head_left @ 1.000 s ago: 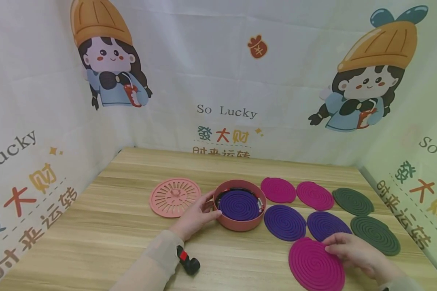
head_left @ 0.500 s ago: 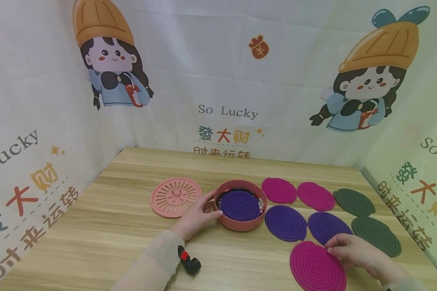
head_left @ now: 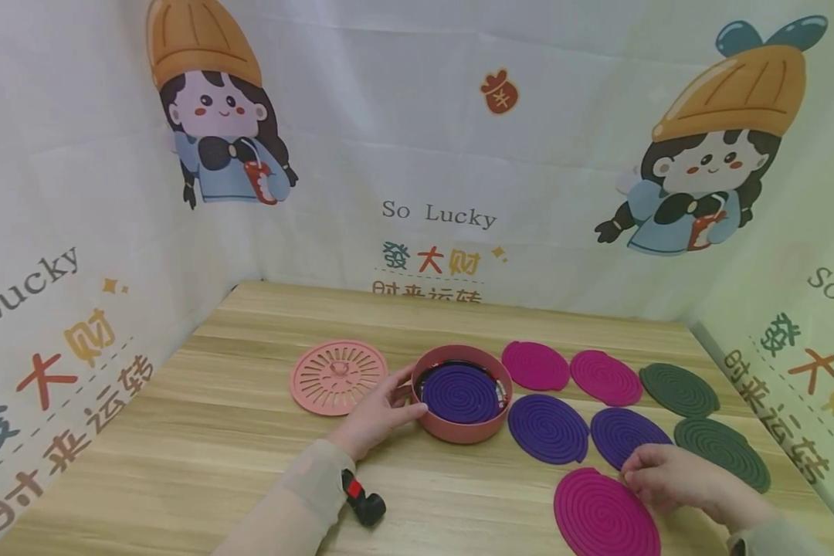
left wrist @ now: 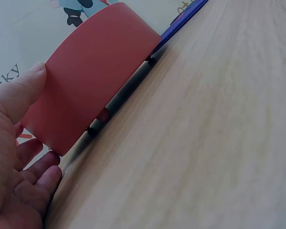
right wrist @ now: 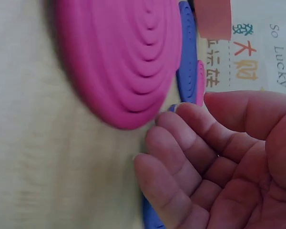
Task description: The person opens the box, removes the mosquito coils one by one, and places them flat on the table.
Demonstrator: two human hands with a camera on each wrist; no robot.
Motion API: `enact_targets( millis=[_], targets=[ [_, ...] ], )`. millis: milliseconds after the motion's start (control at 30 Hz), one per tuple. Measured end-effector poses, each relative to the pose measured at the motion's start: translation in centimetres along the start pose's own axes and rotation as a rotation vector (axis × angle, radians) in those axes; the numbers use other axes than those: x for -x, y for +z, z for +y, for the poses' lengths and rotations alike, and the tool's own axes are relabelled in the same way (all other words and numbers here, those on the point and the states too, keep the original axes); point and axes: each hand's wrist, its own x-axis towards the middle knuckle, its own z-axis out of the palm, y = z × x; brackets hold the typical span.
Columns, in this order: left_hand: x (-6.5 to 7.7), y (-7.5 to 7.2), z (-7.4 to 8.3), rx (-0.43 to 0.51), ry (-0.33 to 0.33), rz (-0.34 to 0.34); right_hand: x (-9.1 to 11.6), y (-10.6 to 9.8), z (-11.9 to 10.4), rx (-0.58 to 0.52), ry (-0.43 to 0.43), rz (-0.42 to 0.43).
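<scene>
My left hand [head_left: 375,417] grips the left side of a round coral-pink mosquito coil box [head_left: 466,431], thumb at its front wall. In the left wrist view its thumb presses the box's wall [left wrist: 90,76] and its fingers lie by the lower edge. A purple mosquito coil [head_left: 461,394] lies inside the box. My right hand [head_left: 681,479], fingers loosely bent and holding nothing, is just right of a magenta coil [head_left: 606,511] at the table's front. The right wrist view has the fingertips beside that coil [right wrist: 124,71], with a small gap between.
The slotted pink lid [head_left: 339,378] lies left of the box. On the right are two purple coils, one nearer the box [head_left: 547,428], two magenta coils [head_left: 535,365] and two green coils [head_left: 679,390]. A printed curtain [head_left: 431,154] surrounds the wooden table [head_left: 181,432].
The right hand's fingers have come off the magenta coil's edge, and that coil sits slightly nearer the front. The left hand has kept its grip on the box.
</scene>
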Motion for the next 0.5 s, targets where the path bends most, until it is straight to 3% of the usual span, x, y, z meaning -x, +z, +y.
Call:
enact_targets(
  millis=[267, 500],
  targets=[
    [0.1, 0.0, 0.2, -0.001, 0.024, -0.014, -1.1, -0.8, -4.3, 0.078, -0.079, 0.009],
    [0.1, 0.1, 0.2, 0.002, 0.028, -0.025, -3.5, -0.1, -8.7, 0.036, -0.185, 0.046]
  ],
)
